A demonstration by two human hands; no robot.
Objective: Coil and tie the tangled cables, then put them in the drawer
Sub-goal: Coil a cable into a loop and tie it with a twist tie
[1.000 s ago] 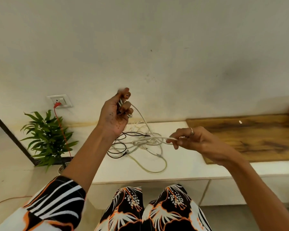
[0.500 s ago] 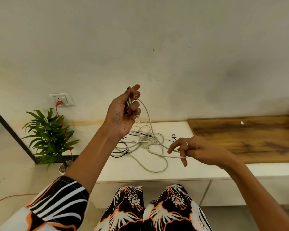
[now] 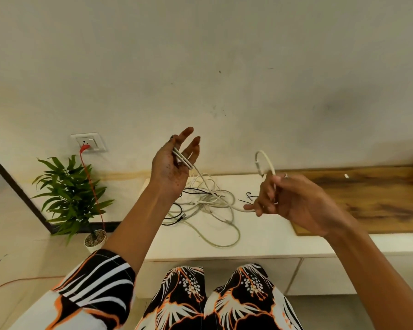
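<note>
A smooth white table [image 3: 267,236] spans mid-frame under a scuffed plaster wall [image 3: 224,55]; a wooden board [image 3: 367,201] lies at right. Tangled white cables [image 3: 208,201] sprawl at centre. The left hand [image 3: 172,167] holds strands against its palm with fingers straight; the right hand [image 3: 293,198] pinches a curved cable loop.

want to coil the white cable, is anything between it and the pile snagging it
Yes: the white cable in the right hand runs back into the tangled pile on the white counter, crossed with black cables.
</note>
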